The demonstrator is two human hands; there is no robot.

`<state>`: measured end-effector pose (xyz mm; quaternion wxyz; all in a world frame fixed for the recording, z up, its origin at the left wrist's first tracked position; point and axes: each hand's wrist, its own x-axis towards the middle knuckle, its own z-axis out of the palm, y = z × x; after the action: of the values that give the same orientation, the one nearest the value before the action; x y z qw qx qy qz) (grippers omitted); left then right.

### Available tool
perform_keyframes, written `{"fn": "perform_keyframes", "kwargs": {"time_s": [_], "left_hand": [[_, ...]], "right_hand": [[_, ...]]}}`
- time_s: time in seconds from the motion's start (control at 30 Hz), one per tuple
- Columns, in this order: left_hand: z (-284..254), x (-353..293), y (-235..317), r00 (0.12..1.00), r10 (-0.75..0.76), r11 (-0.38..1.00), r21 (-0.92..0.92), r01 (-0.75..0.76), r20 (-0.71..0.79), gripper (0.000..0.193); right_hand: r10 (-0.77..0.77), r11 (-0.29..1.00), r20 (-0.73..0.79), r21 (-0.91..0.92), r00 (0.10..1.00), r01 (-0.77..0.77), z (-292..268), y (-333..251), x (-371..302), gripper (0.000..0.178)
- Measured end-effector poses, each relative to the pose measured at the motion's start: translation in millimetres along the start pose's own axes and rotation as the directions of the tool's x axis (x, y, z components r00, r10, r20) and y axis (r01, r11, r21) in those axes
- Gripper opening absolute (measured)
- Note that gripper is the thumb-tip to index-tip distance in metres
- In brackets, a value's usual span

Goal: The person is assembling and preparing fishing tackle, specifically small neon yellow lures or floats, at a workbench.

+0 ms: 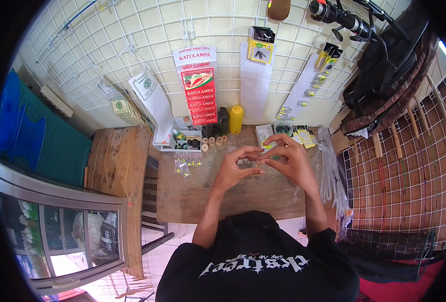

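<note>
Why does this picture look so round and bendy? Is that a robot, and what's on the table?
No robot here! It's a person with two bare hands. There is just one picture, taken by a camera worn on the person's head, looking down. Its very wide lens makes straight edges bend.

The left hand and right hand meet above a wooden table, fingertips close together. They may be holding something, but it's too tiny to make out.

Toward the back of the table stand a yellow bottle and some small round tan pieces. Nearer, on the left, lie clear packets with yellow bits inside. Clear plastic bunches up at the right edge.
</note>
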<state>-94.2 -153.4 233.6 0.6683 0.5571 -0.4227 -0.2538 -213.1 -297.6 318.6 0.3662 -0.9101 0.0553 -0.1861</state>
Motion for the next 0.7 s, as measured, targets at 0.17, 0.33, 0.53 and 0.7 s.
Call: {"fn": "perform_keyframes", "kwargs": {"time_s": [0.17,0.33,0.53,0.7], "left_hand": [[8.0,0.6,12.8,0.993,0.075,0.986,0.156,-0.06,-0.089,0.055],[18.9,0.1,16.0,0.944,0.255,0.889,0.434,-0.144,-0.208,0.055],[28.3,2.2,16.5,0.845,0.477,0.693,0.695,-0.191,-0.244,0.053],[32.5,0.7,16.9,0.784,0.591,0.542,0.813,-0.213,-0.189,0.049]], "right_hand": [[0.081,0.997,-0.024,0.01,0.996,-0.08,-0.9,1.3,1.9,0.012],[0.178,0.984,-0.094,0.042,0.979,-0.175,5.4,3.6,0.4,0.014],[0.264,0.962,-0.165,0.122,0.95,-0.246,13.5,7.5,-1.7,0.014],[0.101,0.995,-0.226,0.003,0.969,-0.103,16.2,22.6,-1.6,0.012]]}}
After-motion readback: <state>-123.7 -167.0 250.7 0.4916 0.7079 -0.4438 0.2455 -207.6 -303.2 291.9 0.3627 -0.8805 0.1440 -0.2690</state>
